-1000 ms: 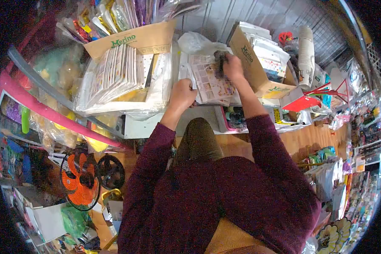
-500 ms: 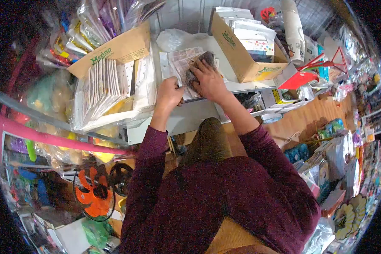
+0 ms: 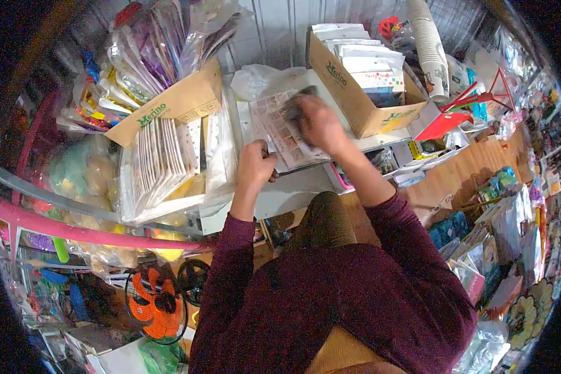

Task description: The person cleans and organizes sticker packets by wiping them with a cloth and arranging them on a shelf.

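Pinching near edge of sticker-sheet stack [image 3: 280, 134] in left hand [image 3: 255, 165], grip closed on it; right hand [image 3: 315, 121] pressing dark cloth [image 3: 293, 109] flat on top.

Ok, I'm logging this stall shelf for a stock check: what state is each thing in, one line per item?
Flat stack of printed sticker sheets: lying on the shelf, pinned at its near edge.
Left hand: closed on the stack's edge.
Right hand: pressing a dark cloth on the sheets, blurred.
Brown Merino cardboard box: open, full of packets.
Stack of white paper cups: nested, leaning.
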Demonstrator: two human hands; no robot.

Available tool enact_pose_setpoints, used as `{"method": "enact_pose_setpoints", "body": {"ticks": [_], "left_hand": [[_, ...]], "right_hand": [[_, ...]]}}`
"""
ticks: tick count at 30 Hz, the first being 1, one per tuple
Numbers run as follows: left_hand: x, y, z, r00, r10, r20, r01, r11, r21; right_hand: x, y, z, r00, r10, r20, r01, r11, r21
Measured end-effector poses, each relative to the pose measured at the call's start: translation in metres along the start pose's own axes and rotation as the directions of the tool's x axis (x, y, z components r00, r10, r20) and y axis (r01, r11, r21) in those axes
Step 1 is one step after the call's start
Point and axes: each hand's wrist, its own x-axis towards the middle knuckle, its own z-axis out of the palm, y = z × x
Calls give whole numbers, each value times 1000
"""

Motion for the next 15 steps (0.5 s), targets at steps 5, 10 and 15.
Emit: {"method": "enact_pose_setpoints", "body": {"ticks": [5, 10, 15], "left_hand": [[8, -27, 6, 977, 199, -78, -188, 973, 130], [0, -11, 4, 999, 36, -14, -37, 995, -88], [0, -10, 3, 999, 31, -31, -33, 995, -89]], "right_hand": [[-21, -28, 47, 965, -158, 208, 166, 986, -23], [12, 15, 49, 927, 164, 337, -77, 963, -257], [27, 50, 32, 861, 446, 243, -397, 889, -227]]}}
